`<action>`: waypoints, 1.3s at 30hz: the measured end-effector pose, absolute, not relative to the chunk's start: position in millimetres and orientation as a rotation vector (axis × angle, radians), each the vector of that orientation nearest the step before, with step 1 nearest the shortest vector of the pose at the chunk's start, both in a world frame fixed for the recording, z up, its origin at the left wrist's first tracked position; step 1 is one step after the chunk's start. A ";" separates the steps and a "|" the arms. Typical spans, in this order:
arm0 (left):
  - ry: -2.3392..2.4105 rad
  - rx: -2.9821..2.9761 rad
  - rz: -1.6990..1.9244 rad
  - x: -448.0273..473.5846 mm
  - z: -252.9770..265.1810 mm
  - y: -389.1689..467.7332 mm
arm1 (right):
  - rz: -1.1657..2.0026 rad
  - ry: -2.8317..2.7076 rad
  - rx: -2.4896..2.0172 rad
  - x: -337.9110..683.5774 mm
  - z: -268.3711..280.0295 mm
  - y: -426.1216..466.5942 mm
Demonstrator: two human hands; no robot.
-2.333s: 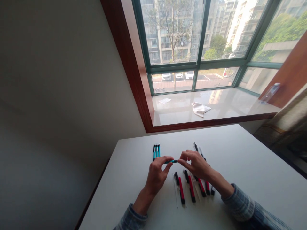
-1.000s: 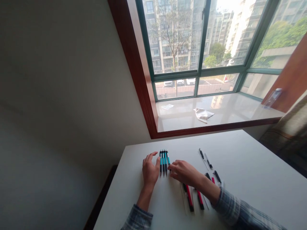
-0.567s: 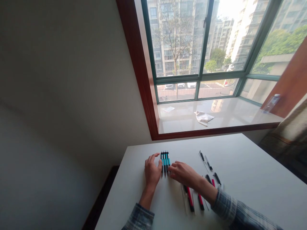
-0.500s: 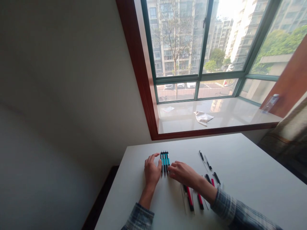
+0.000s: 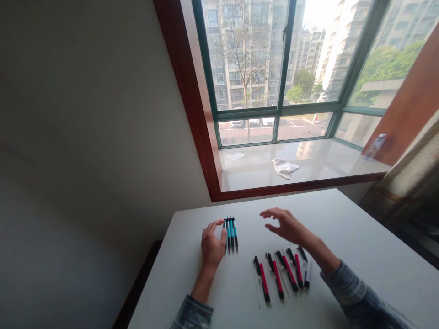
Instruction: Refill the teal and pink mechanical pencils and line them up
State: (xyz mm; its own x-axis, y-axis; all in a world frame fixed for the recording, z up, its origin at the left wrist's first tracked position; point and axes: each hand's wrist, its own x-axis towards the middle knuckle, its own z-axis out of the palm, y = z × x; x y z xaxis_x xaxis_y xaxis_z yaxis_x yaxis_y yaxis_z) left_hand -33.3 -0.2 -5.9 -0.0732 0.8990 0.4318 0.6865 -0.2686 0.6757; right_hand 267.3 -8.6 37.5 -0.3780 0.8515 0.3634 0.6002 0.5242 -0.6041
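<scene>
Several teal-and-black pens (image 5: 231, 234) stand side by side in a neat row on the white table. My left hand (image 5: 212, 246) rests at the row's left edge, thumb and fingers apart; whether it touches the nearest pen, I cannot tell. Over the table to the right of the row is my right hand (image 5: 283, 224), fingers spread and holding nothing. Below it lie several red-and-black pen barrels (image 5: 277, 279), with black pen parts (image 5: 269, 261) at their upper ends. A thin white refill (image 5: 256, 283) lies at the left of this group. My right forearm may hide other parts.
The white table (image 5: 192, 219) meets a wall on the left and a window ledge at the back. A crumpled white cloth (image 5: 285, 168) and a clear bottle (image 5: 375, 146) are on the ledge. A curtain (image 5: 394, 183) hangs at the right.
My right hand has left the teal pens, moved right and away from me, and its fingers have spread. More of the red barrels now shows. My left hand stays beside the row.
</scene>
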 end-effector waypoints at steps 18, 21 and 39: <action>1.650 2.009 1.184 -9.2 -2.6 -2.4 | 0.609 -1.954 -1.524 375.1 2.2 -6.1; 1.639 2.019 1.174 -7.3 -3.0 -3.6 | 0.647 -1.987 -1.494 370.2 -0.3 -6.7; 1.613 2.024 1.196 -3.3 -5.5 -4.8 | 0.549 -1.970 -1.486 338.5 -14.5 -4.7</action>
